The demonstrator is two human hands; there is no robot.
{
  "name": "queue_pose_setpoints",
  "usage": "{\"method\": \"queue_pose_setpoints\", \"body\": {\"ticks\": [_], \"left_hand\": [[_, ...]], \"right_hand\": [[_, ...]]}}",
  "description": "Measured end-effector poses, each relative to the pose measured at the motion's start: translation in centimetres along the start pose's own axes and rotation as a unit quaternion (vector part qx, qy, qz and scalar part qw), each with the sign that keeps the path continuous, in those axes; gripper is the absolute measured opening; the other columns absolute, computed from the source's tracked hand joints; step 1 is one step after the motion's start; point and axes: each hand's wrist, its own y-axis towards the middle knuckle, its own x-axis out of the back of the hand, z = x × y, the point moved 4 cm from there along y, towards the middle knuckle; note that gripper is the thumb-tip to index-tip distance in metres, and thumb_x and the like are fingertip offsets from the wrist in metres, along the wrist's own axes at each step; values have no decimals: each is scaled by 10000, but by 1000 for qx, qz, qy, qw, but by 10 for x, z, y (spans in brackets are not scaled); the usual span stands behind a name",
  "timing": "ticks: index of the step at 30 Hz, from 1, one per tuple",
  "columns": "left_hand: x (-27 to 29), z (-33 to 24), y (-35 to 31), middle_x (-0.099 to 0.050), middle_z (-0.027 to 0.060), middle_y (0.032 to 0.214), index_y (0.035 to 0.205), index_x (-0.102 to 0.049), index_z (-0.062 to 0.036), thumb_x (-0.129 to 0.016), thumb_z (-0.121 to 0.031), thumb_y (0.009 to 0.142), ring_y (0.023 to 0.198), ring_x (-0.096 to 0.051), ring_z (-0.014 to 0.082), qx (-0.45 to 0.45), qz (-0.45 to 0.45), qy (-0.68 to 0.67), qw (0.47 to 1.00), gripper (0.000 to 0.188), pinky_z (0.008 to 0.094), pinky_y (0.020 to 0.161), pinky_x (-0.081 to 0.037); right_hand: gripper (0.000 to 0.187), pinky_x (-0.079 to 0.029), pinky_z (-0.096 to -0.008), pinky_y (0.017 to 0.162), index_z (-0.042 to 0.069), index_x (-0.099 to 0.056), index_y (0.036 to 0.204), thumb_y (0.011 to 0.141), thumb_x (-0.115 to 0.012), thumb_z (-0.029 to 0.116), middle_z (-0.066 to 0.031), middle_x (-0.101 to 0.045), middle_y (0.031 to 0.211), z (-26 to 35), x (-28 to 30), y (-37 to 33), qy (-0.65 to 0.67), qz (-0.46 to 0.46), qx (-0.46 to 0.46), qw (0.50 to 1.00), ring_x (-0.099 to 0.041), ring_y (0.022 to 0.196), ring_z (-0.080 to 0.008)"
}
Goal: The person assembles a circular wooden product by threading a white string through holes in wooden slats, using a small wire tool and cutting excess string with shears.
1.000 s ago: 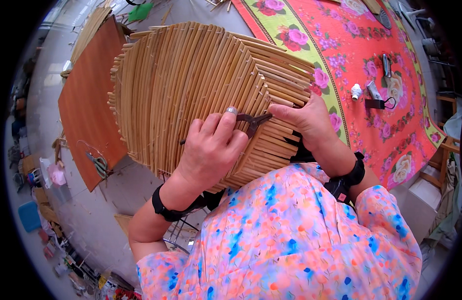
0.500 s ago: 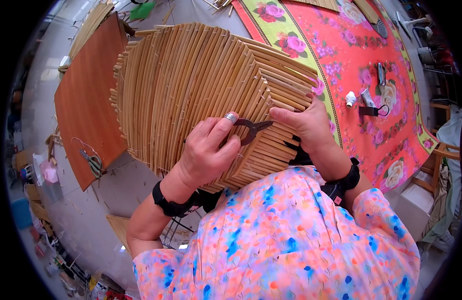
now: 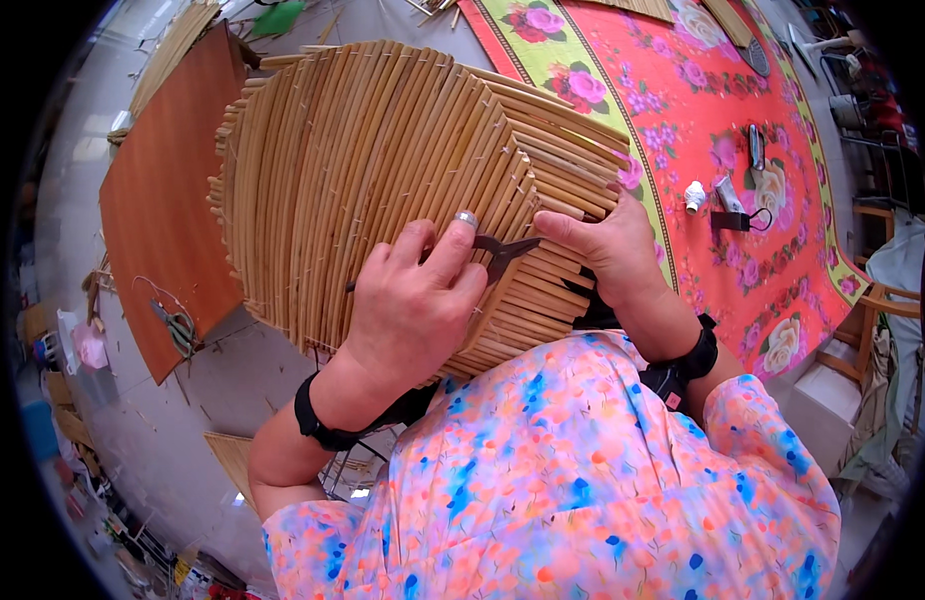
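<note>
The left hand (image 3: 415, 300) pinches a small dark pair of pliers (image 3: 503, 252) between curled fingers and thumb; since the earlier frame it has slid slightly up the slats. The right hand (image 3: 605, 250) presses its fingers flat against the one woven bamboo panel (image 3: 383, 170), gripping its edge, which rests upright against the person's chest. One brown board (image 3: 163, 210) lies on the floor to the left, and one floral mat (image 3: 703, 110) to the right carries three small objects. Grey floor (image 3: 163, 450) lies open below the board.
</note>
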Motion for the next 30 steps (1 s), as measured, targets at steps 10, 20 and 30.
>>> {"method": "queue_pose_setpoints", "body": {"ticks": [10, 20, 30], "left_hand": [[4, 0, 2, -561, 144, 1184, 720, -604, -77, -646, -103, 656, 1059, -552, 322, 18, 31, 25, 999, 81, 405, 772, -505], [-6, 8, -2, -587, 176, 1052, 707, -543, -62, -665, -87, 678, 765, -620, 264, -31, 27, -47, 998, 128, 354, 604, -513], [-14, 19, -13, -589, 190, 1042, 673, -544, -50, -713, -60, 598, 735, -640, 270, -53, -73, -152, 984, 186, 339, 565, -521]], "right_hand": [[511, -540, -294, 851, -14, -588, 1176, 724, -822, 29, -82, -682, 1098, 3, -2, 0, 24, -10, 2, 1000, -657, 956, -147], [495, -541, -300, 855, -28, -595, 1158, 723, -823, 30, -93, -685, 1088, 1, -1, 0, 19, -13, 8, 1000, -660, 959, -150], [530, -535, -315, 874, -15, -585, 1181, 715, -831, 38, -93, -682, 1101, -2, 1, 0, 31, -7, 5, 999, -657, 975, -162]]}}
